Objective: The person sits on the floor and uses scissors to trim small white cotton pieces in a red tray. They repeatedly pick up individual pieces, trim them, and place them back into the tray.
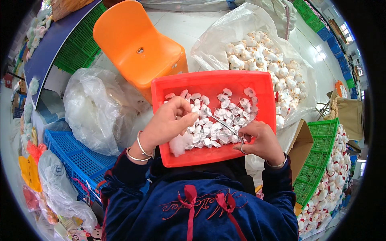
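Note:
On my lap rests a red plastic tray (pixel 213 77) with many small, round white fabric pieces (pixel 225 128) in it. My left hand (pixel 171 120) is over its left half, thumb and fingers pinched at a small white fabric piece (pixel 205 110), partly hidden by the fingers. My right hand (pixel 261 140) grips the loop handles of long, thin metal forceps (pixel 225 125) over the tray's right side. The forceps' tip meets the white piece beside my left thumb. A tuft of white stuffing (pixel 181 144) lies below my left hand in the tray's near left corner.
An orange chair (pixel 140 52) stands beyond the tray. A clear bag (pixel 94 108) and a blue crate (pixel 84 156) are at left. Far right, an open plastic bag (pixel 229 26) holds white plush pieces (pixel 261 56); a green crate (pixel 315 152) and cardboard box (pixel 302 144) stand nearer.

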The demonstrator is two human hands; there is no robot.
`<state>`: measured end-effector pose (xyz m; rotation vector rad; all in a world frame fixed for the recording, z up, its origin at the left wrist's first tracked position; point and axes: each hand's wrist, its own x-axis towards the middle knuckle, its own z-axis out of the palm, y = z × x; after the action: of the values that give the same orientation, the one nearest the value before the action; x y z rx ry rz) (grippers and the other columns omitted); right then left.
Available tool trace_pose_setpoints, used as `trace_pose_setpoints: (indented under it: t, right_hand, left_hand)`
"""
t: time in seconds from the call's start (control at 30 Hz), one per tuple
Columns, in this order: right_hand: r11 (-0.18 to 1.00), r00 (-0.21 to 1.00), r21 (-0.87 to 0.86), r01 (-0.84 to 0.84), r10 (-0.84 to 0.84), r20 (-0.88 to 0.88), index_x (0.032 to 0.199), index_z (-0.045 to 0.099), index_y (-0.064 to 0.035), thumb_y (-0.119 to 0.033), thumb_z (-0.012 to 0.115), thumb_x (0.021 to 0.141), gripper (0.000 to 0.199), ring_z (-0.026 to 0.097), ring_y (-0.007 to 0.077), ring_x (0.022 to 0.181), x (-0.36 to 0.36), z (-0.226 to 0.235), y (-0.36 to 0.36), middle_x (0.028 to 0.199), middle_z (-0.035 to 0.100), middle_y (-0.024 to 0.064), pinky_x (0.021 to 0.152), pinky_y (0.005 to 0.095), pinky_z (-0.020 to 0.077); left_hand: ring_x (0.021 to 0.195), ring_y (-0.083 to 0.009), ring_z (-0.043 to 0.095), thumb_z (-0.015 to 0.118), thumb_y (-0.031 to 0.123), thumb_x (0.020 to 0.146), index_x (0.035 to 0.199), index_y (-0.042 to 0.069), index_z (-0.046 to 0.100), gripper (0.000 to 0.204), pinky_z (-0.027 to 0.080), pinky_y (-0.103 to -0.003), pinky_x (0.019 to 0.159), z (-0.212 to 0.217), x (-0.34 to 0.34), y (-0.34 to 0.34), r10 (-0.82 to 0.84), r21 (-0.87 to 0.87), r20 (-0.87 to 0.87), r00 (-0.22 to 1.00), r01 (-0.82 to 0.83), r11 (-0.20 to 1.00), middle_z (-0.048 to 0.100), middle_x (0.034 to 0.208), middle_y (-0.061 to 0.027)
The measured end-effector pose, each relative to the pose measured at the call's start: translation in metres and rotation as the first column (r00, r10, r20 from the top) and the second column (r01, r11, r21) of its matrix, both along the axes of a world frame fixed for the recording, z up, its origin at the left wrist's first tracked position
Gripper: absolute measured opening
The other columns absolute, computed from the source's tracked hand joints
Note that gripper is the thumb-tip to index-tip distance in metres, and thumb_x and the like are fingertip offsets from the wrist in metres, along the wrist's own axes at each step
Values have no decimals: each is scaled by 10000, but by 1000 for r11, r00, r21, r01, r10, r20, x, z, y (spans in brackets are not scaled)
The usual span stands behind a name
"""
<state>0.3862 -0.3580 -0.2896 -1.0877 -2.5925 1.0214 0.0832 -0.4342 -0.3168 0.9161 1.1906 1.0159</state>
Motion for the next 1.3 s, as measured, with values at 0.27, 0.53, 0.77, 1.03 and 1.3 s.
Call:
trace_pose_setpoints:
  t: [0.27,0.53,0.77,1.03,1.3]
  right_hand:
    - [915,993,395,-84,46,105,933,699,-127,-198,868,670,320,590,239,858,-8,15,-9,822,630,23,762,387,405]
    - [860,997,511,-15,-23,68,1015,704,-140,-183,857,668,382,584,241,931,-4,16,-9,902,631,14,816,404,392]
    - [909,998,417,1,-24,51,1037,706,-125,-195,860,676,399,588,245,943,-6,-6,-15,911,636,25,819,402,391]
    - [959,1000,282,20,-25,15,1002,711,-87,-220,868,709,358,619,264,863,-11,-1,-11,845,645,51,778,394,442]
    - [996,997,66,-56,59,-45,940,713,-52,-212,851,748,285,642,271,735,-20,-7,-10,746,649,75,663,394,476]
  left_hand:
    - [495,-28,501,699,259,989,795,37,651,298,371,-203,459,-3,7,13,-41,-36,-86,995,38,999,639,668,7]
    - [542,-37,580,697,199,980,896,18,700,200,444,-178,512,-8,8,12,-12,1,-31,999,13,1000,670,699,0]
    - [671,-85,673,669,93,984,1008,13,688,86,512,-181,560,-14,13,7,102,-32,313,944,-97,995,716,852,-59]
    - [873,-170,738,667,66,979,1013,-2,693,80,612,-225,706,-11,23,2,278,9,285,917,-293,956,701,1051,-68]
    - [894,-122,706,680,61,971,1013,-12,700,86,624,-250,735,-18,24,-3,258,92,171,951,-276,957,708,1011,-61]
